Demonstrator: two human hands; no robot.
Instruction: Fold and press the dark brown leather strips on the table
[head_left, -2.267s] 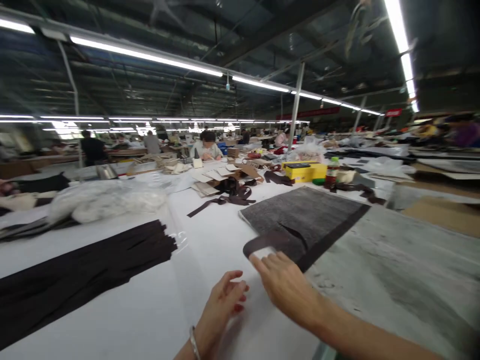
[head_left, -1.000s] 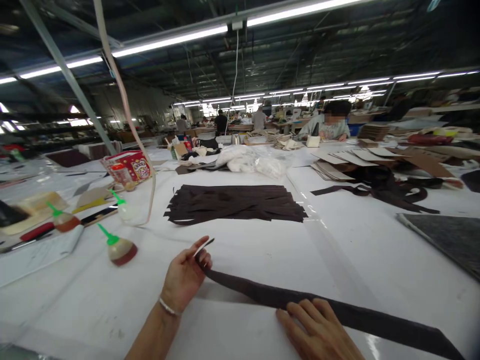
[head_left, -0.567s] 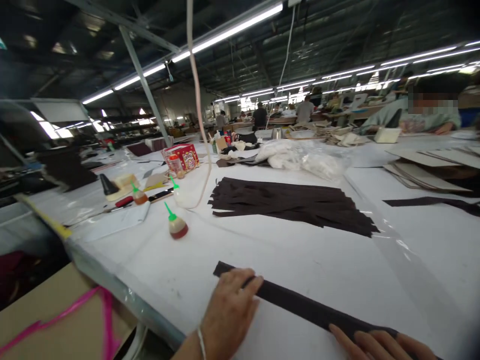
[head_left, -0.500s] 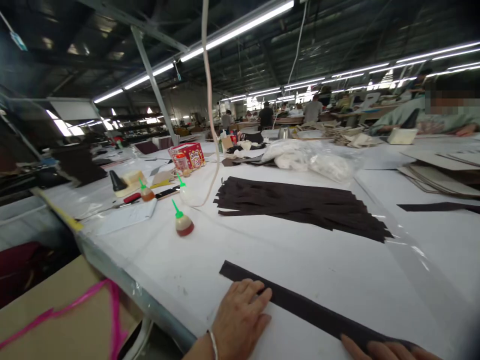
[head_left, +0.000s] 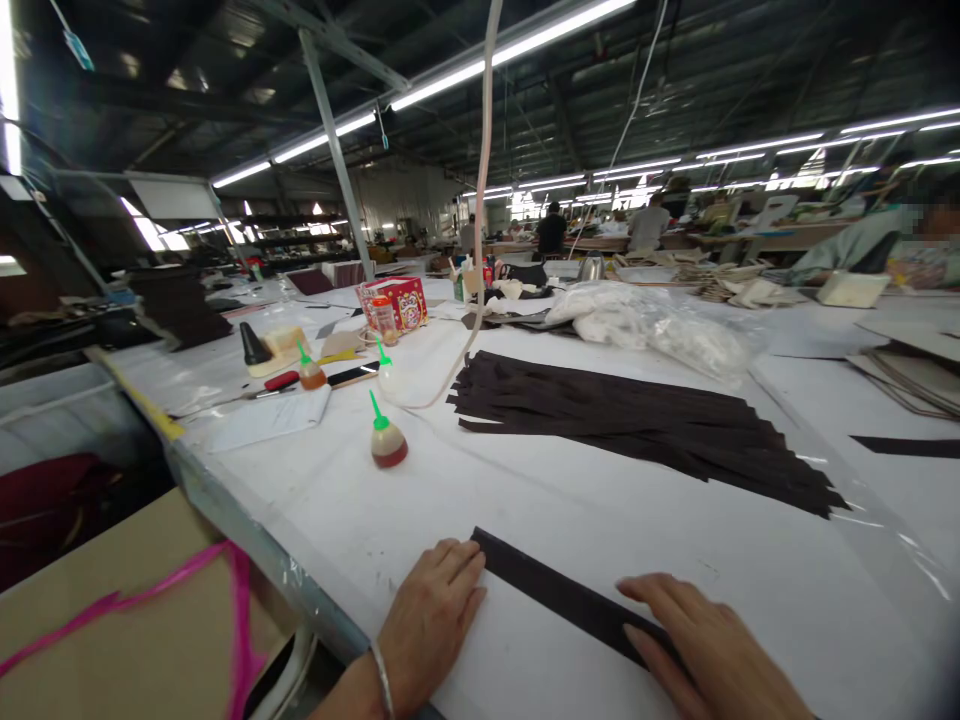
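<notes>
A long dark brown strip (head_left: pixel 555 590) lies flat on the white table (head_left: pixel 600 500) just in front of me. My left hand (head_left: pixel 431 620) rests flat with fingers stretched out, its fingertips at the strip's left end. My right hand (head_left: pixel 705 650) lies flat on the strip further right, fingers spread. Beyond them a pile of several similar dark strips (head_left: pixel 645 420) is laid out side by side.
A small glue bottle with a green tip (head_left: pixel 387 440) stands left of the strips, with two more bottles (head_left: pixel 309 370) and tools behind it. A hose (head_left: pixel 480 200) hangs from above. A cardboard box with pink tape (head_left: pixel 127 640) sits below the table edge. Other people work at far tables.
My view swung left from the grey mat to this end of the table. The strip was laid down; my left hand slid off its end and my right hand moved left along it.
</notes>
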